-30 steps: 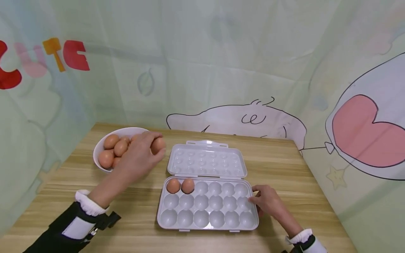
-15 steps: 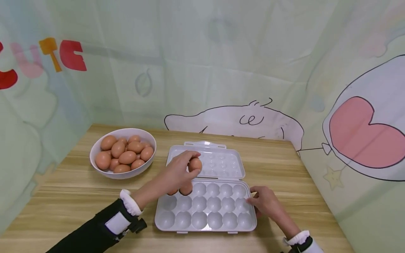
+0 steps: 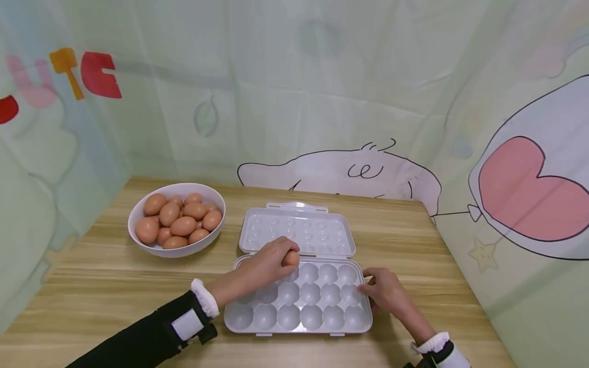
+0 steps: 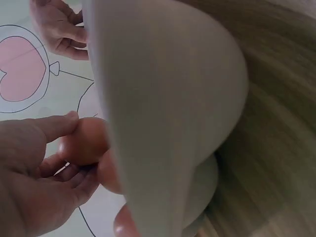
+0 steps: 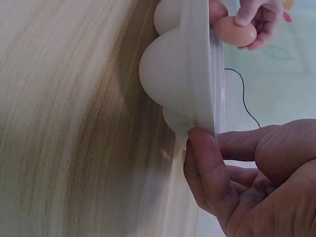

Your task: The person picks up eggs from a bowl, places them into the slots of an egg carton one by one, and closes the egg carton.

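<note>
a person's left grip [image 3: 269, 259] grasps a brown egg [image 3: 291, 259] between thumb and fingers, low over the back row of a pale tray [image 3: 301, 328], towards twelve o'clock from its middle; the right grip [image 3: 386, 290] pinches the tray's edge at three o'clock. setting the egg down well would seem to call for lining it up with the cup [image 3: 291, 277] just below, easing it in without knocking the two neighbours [image 4: 109, 174], and loosening the fingers only once the shell sits; a light pinch on the right should steady the tray without tipping it. the egg looks smooth and evenly coloured, with no crack on the side that shows. the lid [image 3: 322, 232] lies open at twelve o'clock, and a bowl [image 3: 184, 251] of eggs [image 3: 183, 225] stands at ten on the worktop [image 3: 395, 235].
</note>
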Action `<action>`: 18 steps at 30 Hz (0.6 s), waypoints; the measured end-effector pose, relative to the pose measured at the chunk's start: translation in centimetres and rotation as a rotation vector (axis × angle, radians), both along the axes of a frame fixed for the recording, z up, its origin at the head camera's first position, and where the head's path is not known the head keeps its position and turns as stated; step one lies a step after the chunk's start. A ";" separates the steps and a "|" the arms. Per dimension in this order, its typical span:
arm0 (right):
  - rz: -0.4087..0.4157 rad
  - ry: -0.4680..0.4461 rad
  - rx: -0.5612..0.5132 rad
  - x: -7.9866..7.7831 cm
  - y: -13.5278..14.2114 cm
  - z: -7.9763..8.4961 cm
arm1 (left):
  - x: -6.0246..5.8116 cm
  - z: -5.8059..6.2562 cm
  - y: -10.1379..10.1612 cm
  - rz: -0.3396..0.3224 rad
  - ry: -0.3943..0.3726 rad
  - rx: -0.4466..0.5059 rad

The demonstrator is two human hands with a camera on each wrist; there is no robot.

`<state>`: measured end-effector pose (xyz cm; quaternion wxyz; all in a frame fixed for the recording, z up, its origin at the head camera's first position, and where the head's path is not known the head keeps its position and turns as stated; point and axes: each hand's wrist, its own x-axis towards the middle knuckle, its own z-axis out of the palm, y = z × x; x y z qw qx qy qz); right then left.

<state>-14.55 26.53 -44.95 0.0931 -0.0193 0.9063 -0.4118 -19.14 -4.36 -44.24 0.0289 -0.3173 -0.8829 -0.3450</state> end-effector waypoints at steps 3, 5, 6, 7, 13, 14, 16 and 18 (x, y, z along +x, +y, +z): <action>0.003 0.001 -0.006 0.0 0.1 0.0 | 0.0 -0.4 0.2 -0.007 -0.006 -0.044; 0.010 0.006 -0.009 -0.1 0.1 0.1 | 0.1 -0.7 0.2 -0.016 -0.001 -0.076; 0.009 0.007 -0.008 -0.1 0.1 0.1 | 0.1 -0.8 0.2 -0.025 0.012 -0.086; 0.008 0.010 -0.007 -0.1 0.1 0.1 | 0.1 -0.9 0.3 -0.032 0.026 -0.097; -0.006 0.004 0.013 0.0 0.0 0.2 | 0.2 -1.6 0.5 -0.051 0.131 -0.156; -0.009 0.000 0.016 0.0 0.0 0.2 | 0.2 -1.7 0.5 -0.049 0.139 -0.167; -0.013 -0.003 0.020 0.1 0.0 0.1 | 0.3 -1.9 0.5 -0.044 0.153 -0.190; -0.008 -0.003 0.016 0.1 0.0 0.0 | 0.4 -2.0 0.5 -0.044 0.174 -0.205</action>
